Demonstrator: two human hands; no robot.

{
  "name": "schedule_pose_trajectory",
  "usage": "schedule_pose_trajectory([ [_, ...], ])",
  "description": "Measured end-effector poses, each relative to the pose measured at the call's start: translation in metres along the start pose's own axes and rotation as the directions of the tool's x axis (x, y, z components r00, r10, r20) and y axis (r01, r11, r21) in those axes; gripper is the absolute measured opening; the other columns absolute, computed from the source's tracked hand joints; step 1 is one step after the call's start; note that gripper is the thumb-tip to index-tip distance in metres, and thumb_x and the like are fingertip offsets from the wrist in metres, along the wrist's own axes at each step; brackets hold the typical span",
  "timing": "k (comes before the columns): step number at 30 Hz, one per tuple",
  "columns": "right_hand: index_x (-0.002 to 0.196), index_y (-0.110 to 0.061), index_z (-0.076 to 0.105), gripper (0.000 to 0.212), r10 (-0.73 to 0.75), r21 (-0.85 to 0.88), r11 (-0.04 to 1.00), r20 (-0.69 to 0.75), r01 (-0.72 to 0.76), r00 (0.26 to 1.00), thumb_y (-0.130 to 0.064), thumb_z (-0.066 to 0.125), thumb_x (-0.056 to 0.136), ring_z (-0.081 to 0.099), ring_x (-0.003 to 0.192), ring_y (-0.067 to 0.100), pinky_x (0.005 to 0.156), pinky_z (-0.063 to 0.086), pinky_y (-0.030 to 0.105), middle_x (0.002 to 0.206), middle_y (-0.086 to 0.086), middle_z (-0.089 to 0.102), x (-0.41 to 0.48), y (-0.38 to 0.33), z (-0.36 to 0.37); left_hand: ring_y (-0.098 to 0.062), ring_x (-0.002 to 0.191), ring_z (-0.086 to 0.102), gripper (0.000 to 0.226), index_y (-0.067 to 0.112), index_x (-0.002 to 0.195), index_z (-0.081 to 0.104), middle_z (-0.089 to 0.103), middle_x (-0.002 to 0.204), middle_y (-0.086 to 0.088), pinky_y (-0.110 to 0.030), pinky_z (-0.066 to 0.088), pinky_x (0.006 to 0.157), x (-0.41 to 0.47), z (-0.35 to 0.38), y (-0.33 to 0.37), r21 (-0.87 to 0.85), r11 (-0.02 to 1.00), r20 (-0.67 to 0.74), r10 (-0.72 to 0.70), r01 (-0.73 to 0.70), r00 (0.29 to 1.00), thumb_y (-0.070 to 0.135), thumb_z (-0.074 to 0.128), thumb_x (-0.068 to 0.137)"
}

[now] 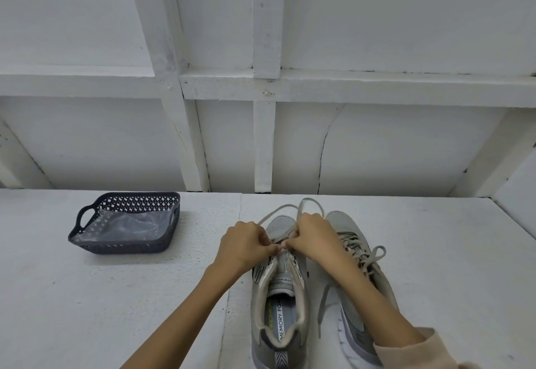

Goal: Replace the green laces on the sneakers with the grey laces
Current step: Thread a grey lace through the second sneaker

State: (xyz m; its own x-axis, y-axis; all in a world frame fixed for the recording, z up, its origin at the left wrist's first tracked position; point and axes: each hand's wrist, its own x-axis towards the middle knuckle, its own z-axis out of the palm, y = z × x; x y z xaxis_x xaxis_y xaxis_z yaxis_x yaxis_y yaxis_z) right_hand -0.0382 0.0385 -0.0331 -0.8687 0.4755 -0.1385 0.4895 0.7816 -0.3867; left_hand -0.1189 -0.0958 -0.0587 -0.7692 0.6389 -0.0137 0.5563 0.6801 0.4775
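grey lace (278,209) sits pinched in your left grip (243,241) and right grip (313,235). pull both ends even.

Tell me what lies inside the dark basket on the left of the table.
Inside the basket only clear crumpled plastic, perhaps a bag, shows, lying on its floor. Whether anything lies under the plastic cannot be seen, because it covers most of the floor.
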Motion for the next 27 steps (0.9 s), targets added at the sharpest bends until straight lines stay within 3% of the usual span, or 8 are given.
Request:
schedule_pose_trajectory([
  [6, 0.082, -0.011, 0.056, 0.021, -0.006, -0.082, 0.997, 0.076, 0.012, 0.997, -0.022, 0.073, 0.076, 0.06, 0.086, 0.027, 0.065, 0.045, 0.031, 0.09, 0.01, 0.06, -0.001, -0.013, -0.004, -0.018, 0.08, 0.064, 0.025, 0.017, 0.083, 0.073, 0.071, 0.084, -0.002, -0.029, 0.051, 0.067, 0.012, -0.006, 0.012, 0.074, 0.997, 0.095, -0.007, 0.0, 0.995, 0.04, 0.074, 0.073],
  [9, 0.094, -0.011, 0.054, 0.013, -0.046, -0.152, 0.987, 0.083, 0.059, 0.995, -0.013, 0.062, 0.084, 0.057, 0.103, 0.033, 0.071, 0.04, 0.032, 0.108, 0.016, 0.059, -0.002, -0.022, -0.004, -0.021, 0.088, 0.062, 0.017, 0.022, 0.092, 0.069, 0.067, 0.093, -0.004, -0.027, 0.046, 0.069, 0.013, -0.007, 0.019, 0.127, 0.991, 0.095, 0.036, -0.048, 0.995, 0.031, 0.068, 0.078],
  [12, 0.114, -0.002, 0.055, 0.024, -0.066, -0.249, 0.965, 0.079, 0.083, 0.995, -0.002, 0.051, 0.089, 0.053, 0.115, 0.036, 0.083, 0.043, 0.036, 0.121, 0.02, 0.055, -0.004, -0.026, -0.005, -0.026, 0.093, 0.063, 0.02, 0.029, 0.1, 0.073, 0.067, 0.102, -0.007, -0.028, 0.05, 0.074, 0.014, -0.008, 0.019, 0.194, 0.978, 0.138, 0.054, -0.081, 0.989, 0.027, 0.06, 0.085],
  [16, 0.118, -0.001, 0.054, 0.028, -0.103, -0.338, 0.932, 0.09, 0.128, 0.991, 0.004, 0.045, 0.091, 0.053, 0.116, 0.035, 0.086, 0.043, 0.036, 0.124, 0.019, 0.053, -0.01, -0.027, -0.003, -0.028, 0.099, 0.061, 0.026, 0.022, 0.109, 0.071, 0.064, 0.11, -0.009, -0.031, 0.049, 0.078, 0.015, -0.007, 0.02, 0.294, 0.952, 0.18, 0.03, -0.083, 0.983, 0.026, 0.058, 0.087],
  [21, 0.117, -0.003, 0.057, 0.029, -0.143, -0.397, 0.902, 0.091, 0.168, 0.986, 0.004, 0.046, 0.091, 0.053, 0.116, 0.033, 0.087, 0.043, 0.035, 0.124, 0.017, 0.055, -0.013, -0.029, 0.002, -0.029, 0.098, 0.061, 0.024, 0.013, 0.105, 0.068, 0.062, 0.107, -0.011, -0.028, 0.039, 0.069, 0.012, -0.005, 0.028, 0.384, 0.918, 0.137, 0.05, -0.1, 0.989, 0.024, 0.056, 0.087],
  [24, 0.118, -0.006, 0.057, 0.029, -0.154, -0.416, 0.894, 0.069, 0.169, 0.986, 0.001, 0.047, 0.092, 0.055, 0.116, 0.033, 0.086, 0.043, 0.035, 0.124, 0.014, 0.056, -0.009, -0.023, 0.002, -0.027, 0.096, 0.061, 0.023, 0.02, 0.101, 0.071, 0.063, 0.107, -0.005, -0.028, 0.036, 0.068, 0.009, -0.004, 0.023, 0.372, 0.924, 0.067, 0.067, -0.087, 0.996, 0.03, 0.054, 0.09],
  [27, 0.107, -0.015, 0.066, 0.022, -0.184, -0.362, 0.917, -0.007, 0.169, 0.983, -0.008, 0.053, 0.09, 0.058, 0.107, 0.031, 0.074, 0.037, 0.032, 0.113, 0.01, 0.061, -0.009, -0.014, 0.006, -0.018, 0.1, 0.06, 0.021, 0.034, 0.099, 0.072, 0.06, 0.111, 0.01, -0.028, 0.036, 0.068, 0.004, 0.0, 0.015, 0.264, 0.958, -0.039, 0.127, -0.112, 0.991, 0.033, 0.053, 0.09],
])
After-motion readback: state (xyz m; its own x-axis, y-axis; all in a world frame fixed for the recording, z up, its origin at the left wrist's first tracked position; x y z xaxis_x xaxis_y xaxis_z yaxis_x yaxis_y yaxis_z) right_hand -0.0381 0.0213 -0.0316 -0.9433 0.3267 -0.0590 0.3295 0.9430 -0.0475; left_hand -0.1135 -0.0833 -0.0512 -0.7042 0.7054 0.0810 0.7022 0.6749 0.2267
